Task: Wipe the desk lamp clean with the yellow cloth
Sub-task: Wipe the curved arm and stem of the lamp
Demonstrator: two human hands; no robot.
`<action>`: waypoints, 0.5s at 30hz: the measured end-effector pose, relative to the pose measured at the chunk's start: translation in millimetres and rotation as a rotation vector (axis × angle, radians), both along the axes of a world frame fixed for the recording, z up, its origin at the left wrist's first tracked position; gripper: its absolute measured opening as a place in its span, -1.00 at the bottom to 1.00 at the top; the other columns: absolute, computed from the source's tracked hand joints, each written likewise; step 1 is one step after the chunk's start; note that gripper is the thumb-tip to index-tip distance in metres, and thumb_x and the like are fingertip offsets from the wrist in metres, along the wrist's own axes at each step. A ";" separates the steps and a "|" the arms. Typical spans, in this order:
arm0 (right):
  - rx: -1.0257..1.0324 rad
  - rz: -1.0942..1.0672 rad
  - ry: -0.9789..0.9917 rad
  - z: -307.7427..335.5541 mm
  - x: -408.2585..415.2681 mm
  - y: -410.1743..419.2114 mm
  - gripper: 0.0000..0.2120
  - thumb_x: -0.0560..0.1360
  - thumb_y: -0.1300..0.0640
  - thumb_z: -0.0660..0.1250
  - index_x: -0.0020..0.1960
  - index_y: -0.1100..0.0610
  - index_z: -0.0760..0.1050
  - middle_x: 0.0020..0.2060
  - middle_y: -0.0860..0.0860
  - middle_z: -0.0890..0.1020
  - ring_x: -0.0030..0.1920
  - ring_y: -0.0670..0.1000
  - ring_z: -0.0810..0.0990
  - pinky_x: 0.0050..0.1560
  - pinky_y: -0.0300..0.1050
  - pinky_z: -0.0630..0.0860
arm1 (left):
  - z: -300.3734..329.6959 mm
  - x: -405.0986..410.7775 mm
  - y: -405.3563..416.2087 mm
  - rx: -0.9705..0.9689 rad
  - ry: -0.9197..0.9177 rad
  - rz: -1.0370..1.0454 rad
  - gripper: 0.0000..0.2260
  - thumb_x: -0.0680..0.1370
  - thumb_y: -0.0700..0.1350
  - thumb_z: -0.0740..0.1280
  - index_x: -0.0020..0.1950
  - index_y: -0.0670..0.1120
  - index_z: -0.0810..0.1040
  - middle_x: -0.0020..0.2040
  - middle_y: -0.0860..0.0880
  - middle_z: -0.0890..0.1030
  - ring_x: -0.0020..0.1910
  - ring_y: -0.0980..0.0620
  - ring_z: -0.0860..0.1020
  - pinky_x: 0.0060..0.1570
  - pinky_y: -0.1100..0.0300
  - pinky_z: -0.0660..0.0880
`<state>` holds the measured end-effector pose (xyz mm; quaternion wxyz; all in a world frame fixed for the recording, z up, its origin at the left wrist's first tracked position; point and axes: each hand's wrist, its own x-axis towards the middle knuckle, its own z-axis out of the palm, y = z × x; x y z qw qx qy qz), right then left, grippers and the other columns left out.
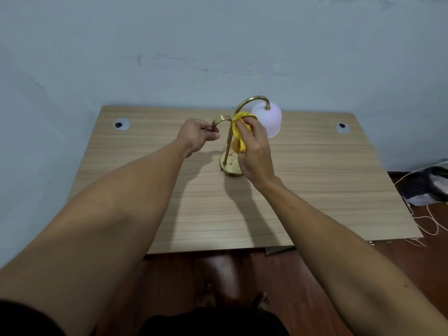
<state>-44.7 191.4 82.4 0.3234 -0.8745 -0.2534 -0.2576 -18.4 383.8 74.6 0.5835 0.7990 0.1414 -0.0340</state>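
Observation:
A brass desk lamp (228, 141) stands on the wooden desk (315, 180), with a round base, an upright stem, two curved arms and a white shade (270, 118) hanging from the taller right arm. My left hand (197, 135) is closed around the end of the shorter left arm. My right hand (254, 149) grips the yellow cloth (238, 129), which is wrapped around the lower part of the taller arm, just left of the shade. The hand hides part of the base.
Two round cable holes (122, 124) (342, 128) sit near the desk's far corners. A wall rises right behind the desk. A dark bag (431, 185) and white cables (426, 219) lie on the floor at the right.

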 end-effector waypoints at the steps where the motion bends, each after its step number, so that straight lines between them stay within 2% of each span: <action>1: -0.039 0.066 -0.041 4.0 0.2 4.2 -0.51 0.39 0.52 0.25 0.30 0.38 0.55 0.24 0.32 0.55 0.23 0.28 0.50 0.23 0.11 0.50 | 1.1 -0.3 0.0 0.003 0.000 -0.006 -0.84 0.45 -0.27 0.54 0.02 -0.21 0.71 -0.20 0.00 0.66 -0.32 0.24 0.57 -0.24 0.38 0.43; 2: -0.095 0.118 -0.058 7.6 1.4 10.1 -0.47 0.36 0.55 0.26 0.32 0.38 0.53 0.27 0.32 0.54 0.26 0.27 0.47 0.24 0.07 0.47 | 1.6 -0.6 0.3 0.005 -0.001 -0.011 -0.85 0.46 -0.30 0.51 0.02 -0.24 0.70 -0.19 -0.04 0.66 -0.34 0.25 0.58 -0.25 0.39 0.44; 4: -0.259 0.202 -0.053 8.8 7.9 21.8 -0.44 0.33 0.56 0.26 0.33 0.37 0.52 0.30 0.31 0.53 0.32 0.27 0.45 0.26 0.02 0.42 | 2.2 -1.9 1.0 0.011 -0.012 -0.026 -0.87 0.48 -0.38 0.42 -0.03 -0.23 0.69 -0.15 -0.12 0.67 -0.25 0.16 0.63 -0.17 0.35 0.49; 7: -0.403 0.253 -0.084 5.0 18.2 27.8 -0.51 0.36 0.53 0.21 0.26 0.36 0.55 0.29 0.29 0.55 0.33 0.31 0.48 0.35 0.07 0.38 | 0.9 -2.3 1.7 0.012 -0.030 -0.034 -0.85 0.50 -0.41 0.38 -0.09 -0.19 0.67 -0.18 -0.12 0.67 -0.15 0.01 0.63 -0.09 0.30 0.55; 9: -0.333 0.225 -0.060 3.9 19.3 26.5 -0.49 0.36 0.52 0.20 0.28 0.34 0.55 0.29 0.27 0.55 0.31 0.31 0.48 0.32 0.07 0.41 | -2.4 -0.1 3.1 0.012 -0.026 -0.023 -0.88 0.46 -0.36 0.44 -0.12 -0.16 0.69 -0.18 -0.11 0.68 -0.14 0.01 0.62 -0.04 0.19 0.55; 12: -0.169 0.112 -0.053 -2.1 15.8 23.1 -0.49 0.35 0.53 0.33 0.29 0.32 0.56 0.29 0.26 0.56 0.25 0.25 0.49 0.21 0.02 0.46 | -5.4 2.4 5.4 -0.009 -0.003 -0.004 -0.87 0.40 -0.27 0.55 -0.06 -0.17 0.72 -0.13 -0.12 0.70 -0.12 0.02 0.62 0.09 0.02 0.58; 15: -0.143 0.080 -0.042 -12.9 15.3 12.1 -0.49 0.36 0.53 0.36 0.30 0.33 0.56 0.29 0.24 0.57 0.20 0.23 0.51 0.18 0.03 0.51 | -3.2 2.4 2.7 -0.014 -0.002 0.003 -0.87 0.41 -0.26 0.57 -0.09 -0.12 0.71 -0.13 -0.10 0.69 -0.09 0.02 0.64 0.24 0.01 0.55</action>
